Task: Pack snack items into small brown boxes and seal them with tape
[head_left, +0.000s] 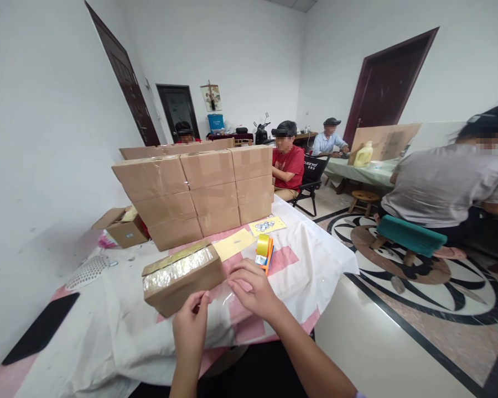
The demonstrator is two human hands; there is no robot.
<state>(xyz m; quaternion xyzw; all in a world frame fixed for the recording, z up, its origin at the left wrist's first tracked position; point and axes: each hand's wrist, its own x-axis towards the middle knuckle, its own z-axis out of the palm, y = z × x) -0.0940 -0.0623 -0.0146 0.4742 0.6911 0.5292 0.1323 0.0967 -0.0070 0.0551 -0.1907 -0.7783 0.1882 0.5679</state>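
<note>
A small cardboard box [182, 279] lies on the cloth-covered table [120, 326] in front of me, its top sealed with shiny clear tape. My left hand [190, 326] rests against the box's near right corner, fingers curled and pinched at it. My right hand [252, 287] lies just right of the box, fingers bent and pressing on a clear plastic film [226, 301] on the cloth. A tape dispenser [264, 251] with a yellow roll stands just beyond my right hand.
A wall of stacked sealed cartons [199, 190] stands behind the box. Yellow envelopes [234, 243] lie before it. An open carton [122, 226] sits at the left, a black phone [41, 329] near the left edge. Other people sit at tables behind and to the right.
</note>
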